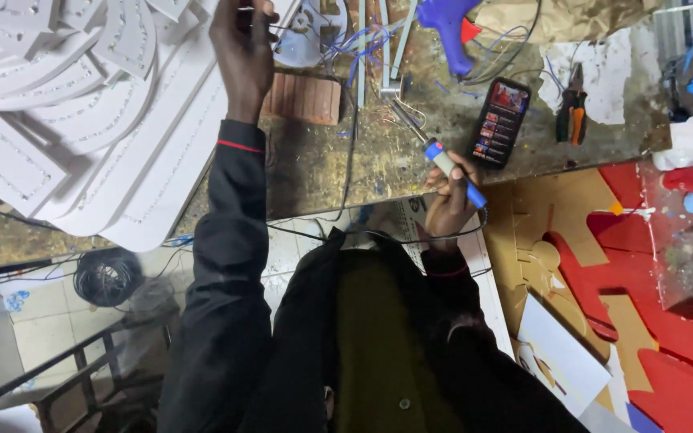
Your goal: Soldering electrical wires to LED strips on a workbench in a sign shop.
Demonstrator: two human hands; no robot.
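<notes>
Right hand [448,192] fisted around soldering iron [435,152], tip toward 11 o'clock; left hand [242,40] pinches thin wire [282,29] at 12. Hot tip could scorch blue wires [362,44] (cluttered bench).

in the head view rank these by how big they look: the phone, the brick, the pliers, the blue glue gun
1. Blue glue gun, though the top edge cuts it off
2. Brick
3. Phone, close to the brick, so that order is unsure
4. Pliers, clearly smallest
</notes>
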